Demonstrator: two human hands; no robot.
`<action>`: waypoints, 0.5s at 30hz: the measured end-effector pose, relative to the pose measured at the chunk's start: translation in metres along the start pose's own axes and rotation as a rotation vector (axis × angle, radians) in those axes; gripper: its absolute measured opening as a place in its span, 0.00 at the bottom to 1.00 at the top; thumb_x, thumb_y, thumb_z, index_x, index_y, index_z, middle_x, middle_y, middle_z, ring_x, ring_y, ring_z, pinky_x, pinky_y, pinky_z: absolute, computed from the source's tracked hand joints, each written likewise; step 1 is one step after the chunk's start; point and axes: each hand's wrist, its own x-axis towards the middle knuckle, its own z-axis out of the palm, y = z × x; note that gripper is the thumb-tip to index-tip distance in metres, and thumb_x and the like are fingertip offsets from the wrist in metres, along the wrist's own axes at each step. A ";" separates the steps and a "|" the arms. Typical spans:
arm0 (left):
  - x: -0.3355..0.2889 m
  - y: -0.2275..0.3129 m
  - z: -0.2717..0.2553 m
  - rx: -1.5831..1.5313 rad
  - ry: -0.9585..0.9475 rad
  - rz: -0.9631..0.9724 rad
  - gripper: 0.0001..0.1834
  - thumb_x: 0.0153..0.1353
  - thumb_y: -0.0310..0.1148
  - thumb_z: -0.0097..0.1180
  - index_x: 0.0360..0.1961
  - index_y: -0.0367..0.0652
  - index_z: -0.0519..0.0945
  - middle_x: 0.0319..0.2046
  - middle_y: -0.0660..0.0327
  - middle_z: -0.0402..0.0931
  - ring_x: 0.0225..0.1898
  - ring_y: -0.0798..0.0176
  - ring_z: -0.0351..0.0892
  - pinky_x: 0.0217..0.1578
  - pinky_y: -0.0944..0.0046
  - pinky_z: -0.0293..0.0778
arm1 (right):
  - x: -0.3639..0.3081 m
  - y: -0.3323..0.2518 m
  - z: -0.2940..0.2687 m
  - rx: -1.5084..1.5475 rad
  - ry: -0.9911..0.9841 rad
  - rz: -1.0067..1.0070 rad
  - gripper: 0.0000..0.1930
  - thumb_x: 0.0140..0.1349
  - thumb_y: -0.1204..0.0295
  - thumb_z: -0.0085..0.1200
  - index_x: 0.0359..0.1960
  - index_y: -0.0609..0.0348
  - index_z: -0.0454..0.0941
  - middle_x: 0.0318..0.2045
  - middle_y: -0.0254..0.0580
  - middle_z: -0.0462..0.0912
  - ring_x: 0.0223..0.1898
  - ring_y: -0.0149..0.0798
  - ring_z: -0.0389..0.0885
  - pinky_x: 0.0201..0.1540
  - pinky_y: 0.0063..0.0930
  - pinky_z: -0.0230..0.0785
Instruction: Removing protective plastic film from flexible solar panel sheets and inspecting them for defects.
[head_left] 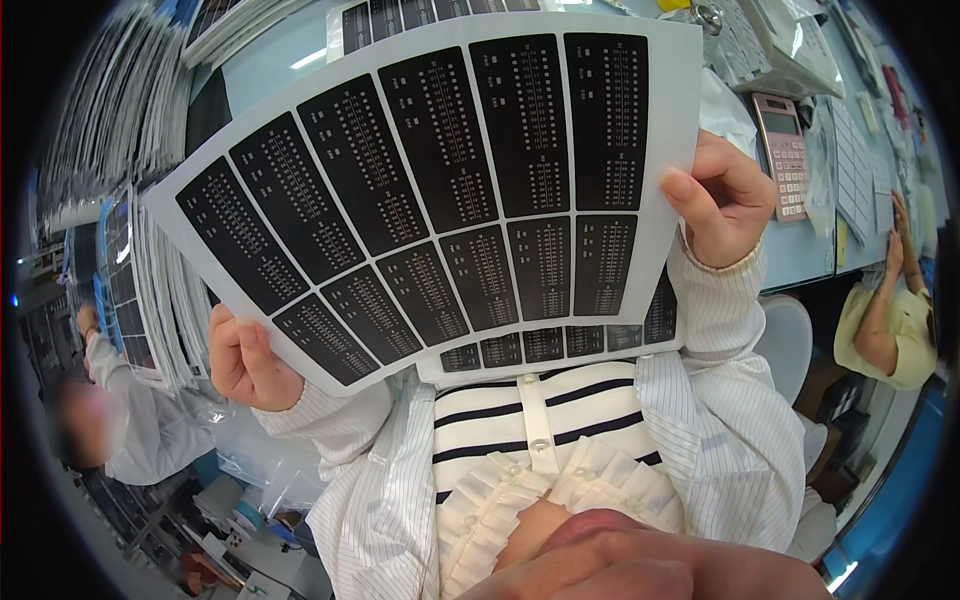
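Observation:
A large white sheet printed with rows of black rectangular panels [435, 140] is held up in front of me, bowed and tilted. My left hand [252, 362] pinches its lower left corner, thumb on the printed face. At the right edge my right hand [722, 200] grips it between thumb and curled fingers. Behind its lower edge, close to my chest, similar sheets with black panels [495, 352] show in part. Another such printed sheet [420, 14] lies on the table beyond the upper edge. The held sheet hides most of the table's middle.
Tall stacks of sheets [125, 130] stand at the left, with more upright sheets [165, 290] below. On the light blue table [290, 60] a pink calculator [783, 155] lies at right, near plastic-wrapped items [780, 50]. One person [150, 430] is at left, another [880, 330] at right.

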 end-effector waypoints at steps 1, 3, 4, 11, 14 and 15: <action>0.000 0.000 -0.001 0.000 0.000 0.002 0.10 0.57 0.24 0.45 0.20 0.32 0.71 0.23 0.56 0.72 0.23 0.70 0.64 0.28 0.73 0.58 | 0.000 0.000 0.000 -0.005 -0.005 -0.001 0.05 0.50 0.77 0.59 0.22 0.64 0.75 0.18 0.37 0.76 0.19 0.26 0.69 0.24 0.18 0.59; -0.001 -0.002 -0.003 -0.008 -0.017 0.000 0.10 0.57 0.23 0.45 0.19 0.32 0.71 0.22 0.56 0.71 0.23 0.71 0.64 0.27 0.73 0.57 | -0.001 0.002 0.000 0.004 -0.002 0.000 0.05 0.50 0.77 0.59 0.22 0.64 0.75 0.18 0.37 0.77 0.19 0.26 0.70 0.24 0.18 0.59; -0.001 -0.002 -0.003 -0.008 -0.017 -0.001 0.10 0.57 0.23 0.45 0.19 0.32 0.71 0.22 0.56 0.71 0.23 0.71 0.64 0.27 0.73 0.57 | -0.001 0.002 0.000 0.015 -0.002 0.003 0.05 0.50 0.76 0.59 0.22 0.64 0.75 0.19 0.37 0.77 0.19 0.26 0.70 0.24 0.18 0.60; 0.004 0.000 -0.001 0.004 -0.015 0.002 0.10 0.57 0.23 0.45 0.20 0.32 0.71 0.22 0.57 0.71 0.23 0.71 0.63 0.27 0.74 0.57 | 0.002 0.002 0.001 0.020 -0.004 0.000 0.05 0.50 0.76 0.59 0.22 0.64 0.75 0.18 0.37 0.76 0.19 0.26 0.70 0.24 0.18 0.59; 0.006 0.003 -0.001 0.014 -0.020 0.009 0.10 0.57 0.23 0.45 0.20 0.31 0.71 0.22 0.57 0.71 0.23 0.71 0.63 0.27 0.74 0.57 | 0.002 0.000 -0.001 0.027 -0.005 -0.005 0.05 0.51 0.76 0.59 0.23 0.64 0.75 0.18 0.37 0.76 0.19 0.26 0.69 0.24 0.18 0.59; 0.006 0.004 -0.001 0.016 -0.025 0.011 0.10 0.57 0.23 0.44 0.20 0.31 0.71 0.22 0.57 0.71 0.23 0.71 0.63 0.27 0.74 0.57 | 0.002 -0.001 -0.002 0.024 0.000 -0.009 0.05 0.51 0.76 0.59 0.23 0.64 0.75 0.19 0.37 0.76 0.19 0.26 0.69 0.24 0.18 0.59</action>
